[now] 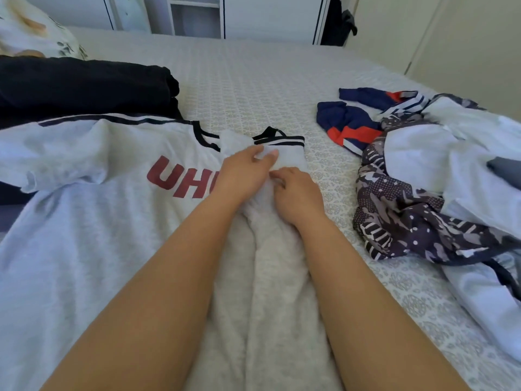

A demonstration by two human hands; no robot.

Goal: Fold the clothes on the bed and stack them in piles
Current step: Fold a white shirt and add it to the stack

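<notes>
A light grey T-shirt [84, 221] with red letters and black-striped trim lies spread on the bed [253, 80], its right side folded inward. My left hand [242, 170] grips the folded sleeve near the striped cuff [282, 141], thumb on top of the fabric. Just to its right, my right hand [296, 190] pinches a fold of the same grey fabric with curled fingers. Both forearms reach out over the shirt's lower part.
A black folded pile [84, 88] sits at the back left, beside a pillow [33, 32]. A heap of unfolded clothes lies on the right: a navy, red and white garment [349, 125], a dark patterned one [408, 215] and pale blue fabric [456, 165]. A wardrobe [197, 15] stands beyond the bed.
</notes>
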